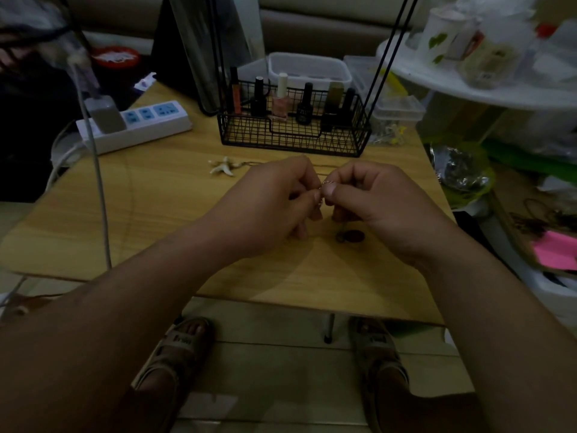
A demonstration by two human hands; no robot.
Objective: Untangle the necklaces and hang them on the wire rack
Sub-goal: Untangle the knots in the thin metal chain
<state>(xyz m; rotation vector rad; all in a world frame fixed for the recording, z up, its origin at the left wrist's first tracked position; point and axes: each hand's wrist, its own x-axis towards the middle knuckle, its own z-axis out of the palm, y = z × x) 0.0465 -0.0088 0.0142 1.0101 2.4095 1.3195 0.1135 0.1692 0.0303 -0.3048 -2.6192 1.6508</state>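
My left hand (pixel 274 201) and my right hand (pixel 377 201) meet above the middle of the wooden table (pixel 156 214), fingertips together. Between them they pinch a thin silvery necklace chain (pixel 324 187), only a short stretch of which shows. Under my right hand a dark oval pendant (pixel 352 236) lies on the table. A pale starfish pendant (pixel 222 165) lies to the left, with a thin cord running right from it behind my hands. The black wire rack (pixel 293 132) stands at the back of the table, its two tall rods rising out of view.
Several nail polish bottles (pixel 282 98) stand in the rack's basket. A white power strip (pixel 137 125) with a charger and hanging cable sits at the back left. Clear plastic boxes (pixel 396 112) are stacked at the back right. A cluttered shelf and bags crowd the right side.
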